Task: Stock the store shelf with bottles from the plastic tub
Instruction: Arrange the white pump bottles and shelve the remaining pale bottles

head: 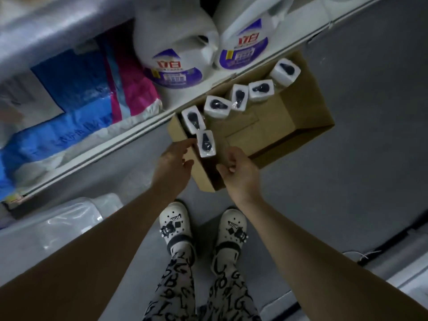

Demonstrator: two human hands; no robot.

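A cardboard box [294, 126] lies on the grey floor under the shelf edge [129, 135]. Several white bottles with dark pump tops stand in it along its far side; the nearest bottle [206, 143] is at the box's near-left corner. My left hand [176, 158] reaches toward that bottle, fingers relaxed, just left of it and holding nothing. My right hand [238, 169] hovers over the box's near wall, right of the bottle, fingers loosely curled and holding nothing.
On the shelf stand two big white detergent jugs [176, 63] with purple labels and blue and pink soft packs [76, 98]. A clear plastic lid or tub [69, 218] lies lower left. My feet in white clogs [176, 225] stand on the floor below the box.
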